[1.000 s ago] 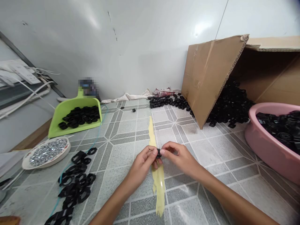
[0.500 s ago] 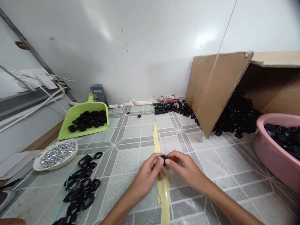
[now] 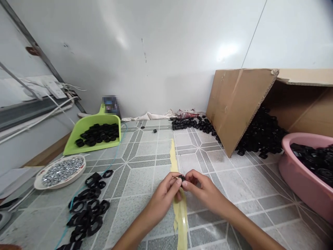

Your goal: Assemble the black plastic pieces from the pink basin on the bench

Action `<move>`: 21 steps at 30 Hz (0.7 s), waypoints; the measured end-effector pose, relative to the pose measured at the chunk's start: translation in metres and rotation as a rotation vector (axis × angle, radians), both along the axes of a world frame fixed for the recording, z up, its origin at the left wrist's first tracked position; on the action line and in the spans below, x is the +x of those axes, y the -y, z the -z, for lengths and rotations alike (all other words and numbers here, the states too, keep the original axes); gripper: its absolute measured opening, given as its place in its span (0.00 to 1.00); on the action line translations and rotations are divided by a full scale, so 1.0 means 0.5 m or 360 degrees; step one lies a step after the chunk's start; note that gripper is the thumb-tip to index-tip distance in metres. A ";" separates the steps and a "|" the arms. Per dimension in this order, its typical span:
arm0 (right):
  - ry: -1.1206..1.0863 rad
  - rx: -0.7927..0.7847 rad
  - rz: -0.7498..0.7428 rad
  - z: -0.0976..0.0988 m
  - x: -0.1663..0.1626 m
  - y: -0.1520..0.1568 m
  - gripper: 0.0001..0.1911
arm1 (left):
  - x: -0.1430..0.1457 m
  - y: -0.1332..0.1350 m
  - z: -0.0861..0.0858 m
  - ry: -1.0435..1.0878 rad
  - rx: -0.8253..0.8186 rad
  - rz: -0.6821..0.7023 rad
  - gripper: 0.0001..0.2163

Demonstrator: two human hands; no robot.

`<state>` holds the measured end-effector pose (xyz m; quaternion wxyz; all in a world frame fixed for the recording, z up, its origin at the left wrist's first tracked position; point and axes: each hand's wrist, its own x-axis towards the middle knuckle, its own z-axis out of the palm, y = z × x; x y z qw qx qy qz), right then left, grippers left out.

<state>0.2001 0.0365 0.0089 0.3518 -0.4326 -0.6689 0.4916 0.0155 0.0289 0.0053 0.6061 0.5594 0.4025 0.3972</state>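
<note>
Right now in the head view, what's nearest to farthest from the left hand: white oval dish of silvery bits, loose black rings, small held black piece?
1. Small held black piece: touching the left hand.
2. Loose black rings: to its left.
3. White oval dish: farther left.

No legible text, labels or numbers.
Red marks (image 3: 72, 176) on white dish (image 3: 80, 172) too small to read; pixelated item (image 3: 111, 103) behind green dustpan (image 3: 74, 135) also unreadable.

Ahead of my left hand (image 3: 165, 190), the tiled floor (image 3: 140, 177) gave room; black rings (image 3: 87, 220) obstructed its left, while a cardboard box (image 3: 239, 104) ahead-right and pink basin (image 3: 293, 173) farther right hemmed my right hand (image 3: 201, 185).
</note>
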 end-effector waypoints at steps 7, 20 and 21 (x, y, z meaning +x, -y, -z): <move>-0.0039 -0.0009 -0.0002 -0.004 0.009 -0.001 0.16 | -0.003 -0.001 -0.005 -0.0021 -0.0051 0.0009 0.15; -0.0112 -0.0158 0.0007 0.000 0.013 -0.012 0.18 | -0.008 -0.005 0.006 0.0000 -0.0082 0.0121 0.14; -0.0080 -0.0155 0.0042 -0.001 0.014 -0.013 0.22 | -0.008 -0.005 0.006 0.0001 -0.0089 0.0125 0.14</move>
